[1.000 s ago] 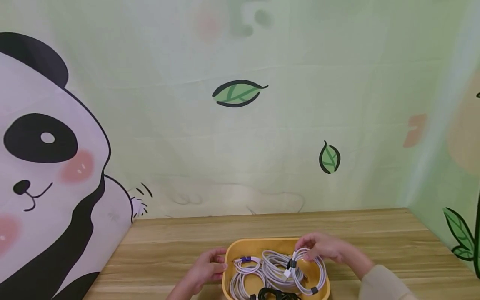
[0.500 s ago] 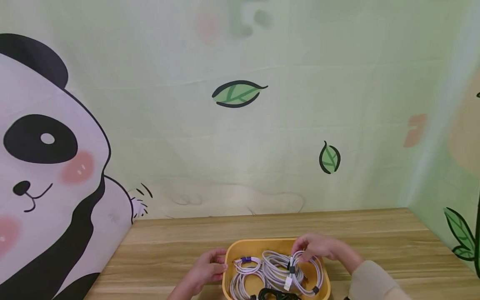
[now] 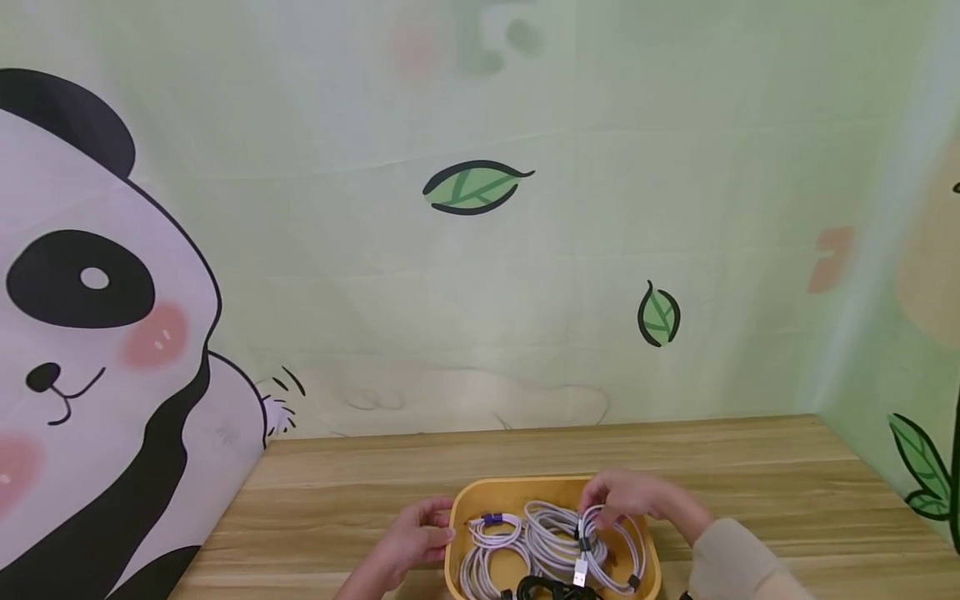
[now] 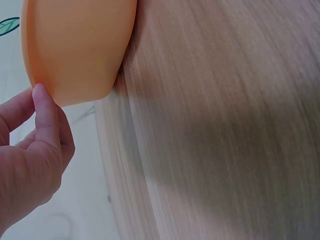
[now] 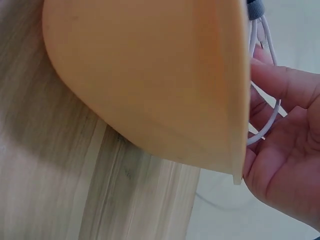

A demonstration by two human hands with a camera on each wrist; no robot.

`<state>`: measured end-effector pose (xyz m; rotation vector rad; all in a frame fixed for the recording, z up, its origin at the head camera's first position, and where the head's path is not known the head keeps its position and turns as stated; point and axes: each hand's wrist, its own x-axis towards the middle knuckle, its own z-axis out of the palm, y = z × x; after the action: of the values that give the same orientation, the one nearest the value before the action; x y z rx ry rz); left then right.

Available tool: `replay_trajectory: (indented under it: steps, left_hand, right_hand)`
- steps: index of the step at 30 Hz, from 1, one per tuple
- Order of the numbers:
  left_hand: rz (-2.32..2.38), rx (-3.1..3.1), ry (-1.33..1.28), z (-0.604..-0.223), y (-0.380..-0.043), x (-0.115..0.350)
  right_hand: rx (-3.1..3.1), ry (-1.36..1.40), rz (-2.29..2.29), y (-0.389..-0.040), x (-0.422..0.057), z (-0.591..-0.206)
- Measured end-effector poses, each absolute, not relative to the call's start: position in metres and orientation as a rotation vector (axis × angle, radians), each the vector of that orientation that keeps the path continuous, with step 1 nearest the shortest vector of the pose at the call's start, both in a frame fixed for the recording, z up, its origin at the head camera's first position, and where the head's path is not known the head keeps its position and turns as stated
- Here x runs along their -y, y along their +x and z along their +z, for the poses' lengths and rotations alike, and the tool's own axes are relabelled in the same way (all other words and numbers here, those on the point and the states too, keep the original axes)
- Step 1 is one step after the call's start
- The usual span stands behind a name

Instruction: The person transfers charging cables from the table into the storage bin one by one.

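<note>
A coiled white USB cable [image 3: 637,546] with black straps hangs tilted over the right part of a yellow-orange storage bin [image 3: 551,486]. My right hand [image 3: 626,493] pinches its far side, and the USB-A plug [image 3: 580,573] points towards me. In the right wrist view the bin wall hides some of the fingers, and a white loop [image 5: 270,122] passes by the palm. My left hand [image 3: 412,533] holds the bin's left rim between thumb [image 4: 46,107] and finger. Other coiled cables lie in the bin: a small white one [image 3: 495,531], grey-white ones [image 3: 551,537] and a black one [image 3: 558,588].
The bin stands on a wood-grain table [image 3: 360,475], its near side cut off by the frame. A green printed backdrop [image 3: 337,317] with a panda and leaves rises behind and beside the table.
My right hand has moved slightly left with the coiled USB cable, whose plug has swung to hang downward. My left hand and the bin have stayed in place.
</note>
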<state>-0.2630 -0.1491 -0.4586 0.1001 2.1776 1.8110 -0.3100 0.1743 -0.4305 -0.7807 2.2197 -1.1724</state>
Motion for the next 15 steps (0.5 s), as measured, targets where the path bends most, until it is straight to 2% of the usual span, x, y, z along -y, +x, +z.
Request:
replay_trajectory:
  steps: [6,15]
  left_hand:
    - [1.806,-2.174,0.093,-0.4581,-0.2633,0.1486]
    - [1.808,-2.175,0.096,-0.4580,-0.2629,0.1488]
  right_hand:
    - [-2.207,-0.854,-1.153,-0.3099,-0.1705,-0.4313]
    - [-2.234,-0.808,-1.121,-0.3087,-0.1665,-0.4304]
